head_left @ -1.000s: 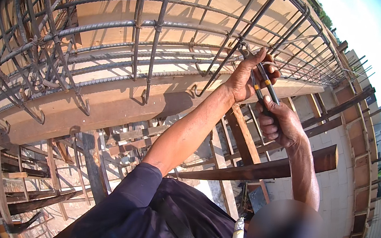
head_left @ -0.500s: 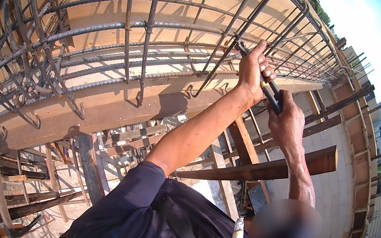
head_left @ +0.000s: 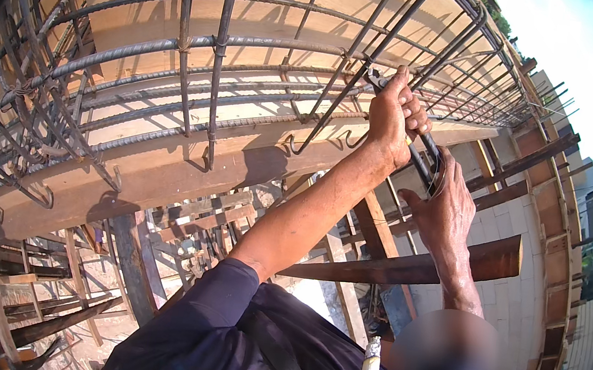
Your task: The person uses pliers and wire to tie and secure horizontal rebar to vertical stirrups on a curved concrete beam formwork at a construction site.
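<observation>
Head view — pliers [head_left: 420, 153] half hidden inside both hands' grip

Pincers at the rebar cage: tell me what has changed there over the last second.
The worker's lower hand was closed round the pincers' handles a second ago. It has since opened and slipped slightly down, and its fingers now seem only to touch them. The upper hand keeps its grip on the pincers, whose head stays at the same bar crossing. The rebar cage and the timber formwork are unchanged.
</observation>
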The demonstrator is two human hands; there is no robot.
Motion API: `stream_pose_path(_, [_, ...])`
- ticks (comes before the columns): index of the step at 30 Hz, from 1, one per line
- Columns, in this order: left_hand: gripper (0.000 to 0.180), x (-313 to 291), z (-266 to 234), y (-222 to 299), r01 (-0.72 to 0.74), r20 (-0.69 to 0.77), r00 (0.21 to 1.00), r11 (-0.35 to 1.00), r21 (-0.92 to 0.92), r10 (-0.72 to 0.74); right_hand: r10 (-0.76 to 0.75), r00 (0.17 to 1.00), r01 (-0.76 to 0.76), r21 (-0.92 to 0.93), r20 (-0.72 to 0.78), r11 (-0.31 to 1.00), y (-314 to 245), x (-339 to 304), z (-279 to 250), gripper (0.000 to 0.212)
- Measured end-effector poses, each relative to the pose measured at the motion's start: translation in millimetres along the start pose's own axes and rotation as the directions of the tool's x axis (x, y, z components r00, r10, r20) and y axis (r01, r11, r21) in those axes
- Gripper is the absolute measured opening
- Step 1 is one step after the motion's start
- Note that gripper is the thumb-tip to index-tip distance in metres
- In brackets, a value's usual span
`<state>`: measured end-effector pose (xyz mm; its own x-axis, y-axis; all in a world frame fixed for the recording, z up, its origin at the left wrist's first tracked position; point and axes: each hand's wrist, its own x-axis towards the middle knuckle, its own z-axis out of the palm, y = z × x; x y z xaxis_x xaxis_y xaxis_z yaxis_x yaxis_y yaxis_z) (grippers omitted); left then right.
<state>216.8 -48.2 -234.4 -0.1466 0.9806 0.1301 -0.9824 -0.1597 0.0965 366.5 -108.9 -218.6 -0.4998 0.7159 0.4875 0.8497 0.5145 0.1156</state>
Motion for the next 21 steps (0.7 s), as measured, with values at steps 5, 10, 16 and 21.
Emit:
stream_pose_path(5, [0.049,-2.4,0.6,-1.9,0.015,-0.118,0.993,0.994,0.111,-0.002,0.128,0.987,-0.149,0.273,0.092,0.951,15.3,5.3,18.5,0.039])
stream_pose_path(10, [0.041,-11.5,-25.8,10.2,0.000,0.138,0.990,0.978,0.207,-0.030,-0.188,0.521,-0.851,0.522,0.832,-0.049,15.8,10.6,4.7,0.042])
stream_pose_path(16, [0.046,-7.2,-14.3,6.7,0.042,-0.110,0.994,0.974,0.221,-0.018,0.006,0.953,-0.095,0.281,0.303,0.955,3.6,-3.4,-0.1,0.051])
stream_pose_path(21, [0.047,-12.1,-3.2,1.9,0.002,-0.243,0.964,0.905,0.426,0.112,0.144,0.851,-0.323,0.288,0.505,0.901,-2.4,5.3,-6.7,0.043])
